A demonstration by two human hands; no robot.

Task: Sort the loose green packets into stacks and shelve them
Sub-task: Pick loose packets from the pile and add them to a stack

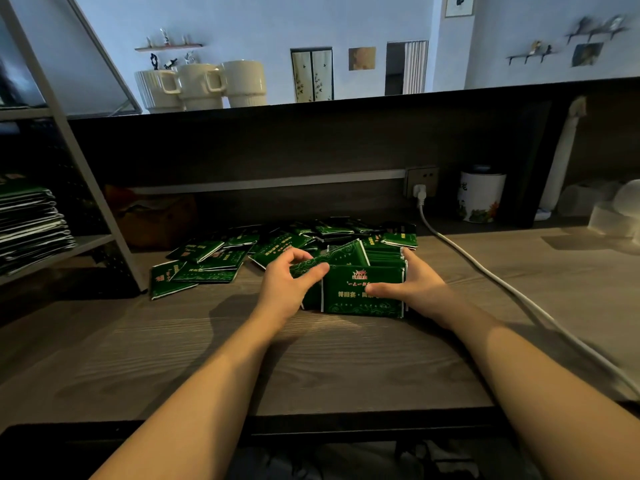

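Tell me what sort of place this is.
Probably the staff side of a cafe or tea shop counter: cream mugs stand on the raised ledge, green packets lie heaped on the wooden worktop, more are stacked on a shelf rack.

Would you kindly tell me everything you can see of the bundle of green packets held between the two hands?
The bundle of green packets stands on edge on the wooden table, front face toward the camera. The packets look like glossy dark green foil with white edges, gold lettering and swirl borders. The left hand grips its left side, where one packet tilts out of line; the right hand holds its right side, thumb across the front. Loose packets lie behind it.
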